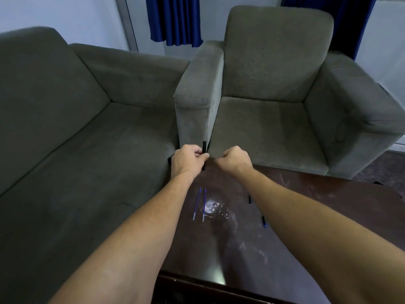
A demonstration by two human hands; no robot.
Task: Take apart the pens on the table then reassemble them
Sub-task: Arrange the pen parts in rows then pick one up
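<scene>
Two blue refills (pixel 199 204) lay on the table (pixel 306 205). Beyond, the left hand (pixel 188 160) pinched a black pen barrel (pixel 204 148) upright; the right hand (pixel 235 157), curled beside it, held contents I could not tell.

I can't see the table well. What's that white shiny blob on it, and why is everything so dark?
Head view: the blob is glare from a light, reflected off the glossy table beside the refills; the room is dim, and the wide lens bends the edges.
</scene>
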